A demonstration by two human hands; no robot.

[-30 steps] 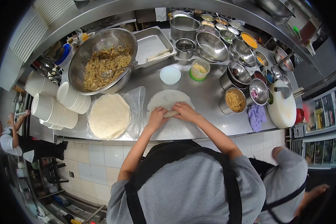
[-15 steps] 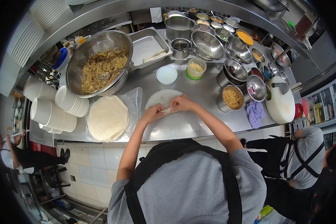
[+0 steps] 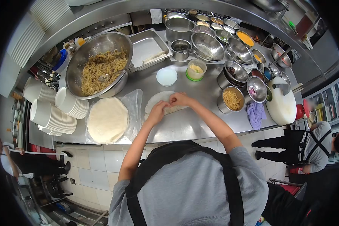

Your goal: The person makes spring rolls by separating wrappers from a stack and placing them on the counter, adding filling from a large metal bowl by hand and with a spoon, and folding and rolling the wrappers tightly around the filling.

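Observation:
A thin, round spring roll wrapper [image 3: 154, 100] lies on the steel counter in front of me, its near edge folded over into a straight line. My left hand [image 3: 158, 110] is closed with its fingertips on the wrapper near its middle. Close by, my right hand [image 3: 179, 99] pinches the wrapper toward its right side, and the fingertips of both hands almost meet. Whatever the fold encloses is hidden. To the left, a stack of round wrappers [image 3: 107, 119] rests on a plastic sheet [image 3: 135, 113].
A large steel bowl [image 3: 76, 81] of shredded filling stands back left beside a steel tray [image 3: 136, 45] holding pale rolls. A white dish [image 3: 167, 77] and a small tub [image 3: 196, 69] sit behind the wrapper. Stacked white bowls [image 3: 53, 116] are left; metal bowls and a purple cloth [image 3: 256, 115] are right.
Both hands have moved away from me over the wrapper; the left has also shifted right, closer to the right hand. A person at the right has moved along the floor.

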